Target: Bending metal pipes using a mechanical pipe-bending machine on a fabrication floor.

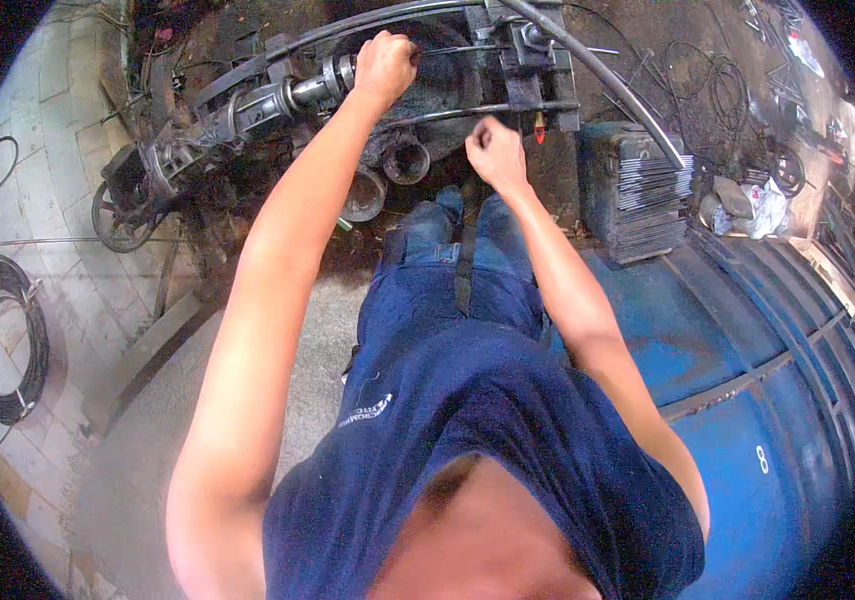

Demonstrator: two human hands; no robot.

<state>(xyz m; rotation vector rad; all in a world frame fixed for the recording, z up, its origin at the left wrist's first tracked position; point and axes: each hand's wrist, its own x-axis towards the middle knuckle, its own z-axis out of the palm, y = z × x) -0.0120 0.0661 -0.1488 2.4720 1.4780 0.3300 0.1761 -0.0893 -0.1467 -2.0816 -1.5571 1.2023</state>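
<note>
Both my arms reach forward over a dark, greasy metal machine (287, 97). My left hand (387, 68) is closed in a fist above it, beside a shiny round shaft (315, 88). A thin metal rod (452, 49) runs from near this fist to a clamp-like block (535, 42) on the right. Whether the fist grips the rod, I cannot tell. Slightly blurred, my right hand (497, 155) is closed with its fingers pinched, just in front of the machine's lower curved bar (457, 113). Anything between these fingers is too small or hidden.
A handwheel (125, 215) is at the machine's left end. Two round metal tubes (405, 162) open toward me. To the right stands a stack of thin metal sheets (647, 205) behind a blue metal panel (707, 340). A coil of black cable (7, 340) lies on the left floor.
</note>
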